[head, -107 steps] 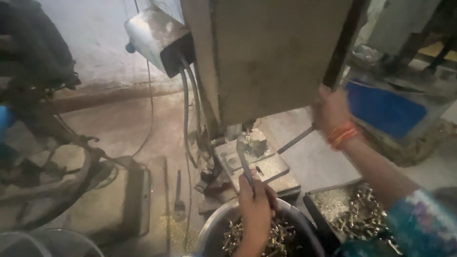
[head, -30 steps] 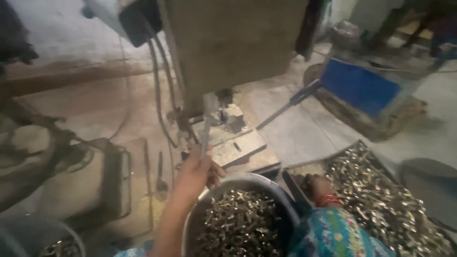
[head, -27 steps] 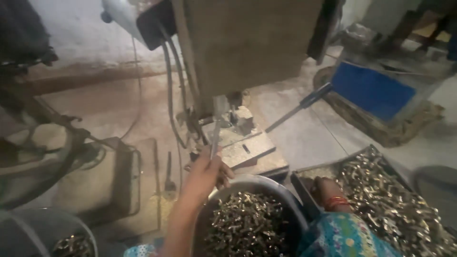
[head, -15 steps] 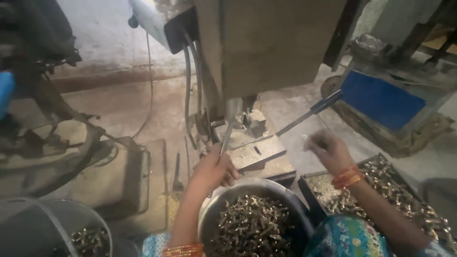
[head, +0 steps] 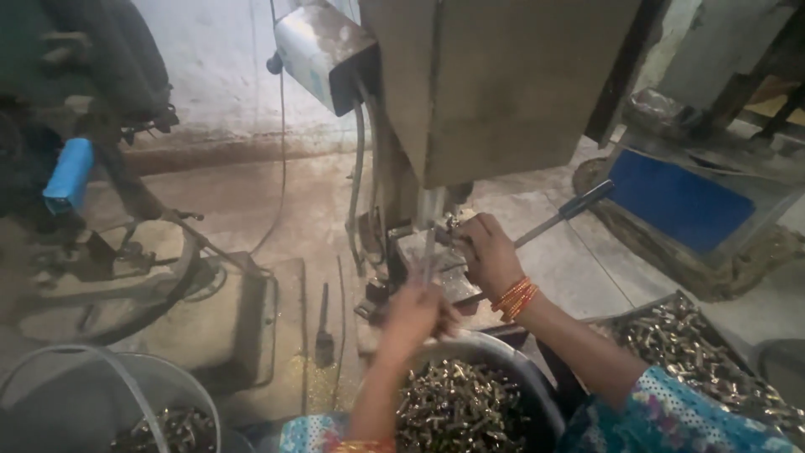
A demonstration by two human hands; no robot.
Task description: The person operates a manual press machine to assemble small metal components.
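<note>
The small part [head: 451, 225] sits on the machine's work plate [head: 436, 268], right under the grey press head [head: 503, 84], and every other place here is easiest read from that plate. The right hand [head: 490, 252] is on the plate's right side, fingers closed around the part or the fixture that seats it; which of the two the blur does not let me tell. The left hand [head: 417, 310] is at the plate's near edge, pinched shut on a thin rod [head: 428, 256] that runs up and away from the person, its long axis nearly upright in the view, its tip ending on the plate just left of the part. So the part lies ahead of and above both hands; the right hand is the nearer one, touching it or just beside it, while the left reaches it only through the rod. The hands are apart, with the plate's front corner between them. To the plate's right a lever [head: 566, 214] slants up and away, free of either hand. Just below the plate's near edge stands a round bowl [head: 520, 377] heaped with small brass pieces; a tray [head: 671, 335] of the same pieces lies to the plate's lower right, and a bucket [head: 126, 394] well off to its lower left.
</note>
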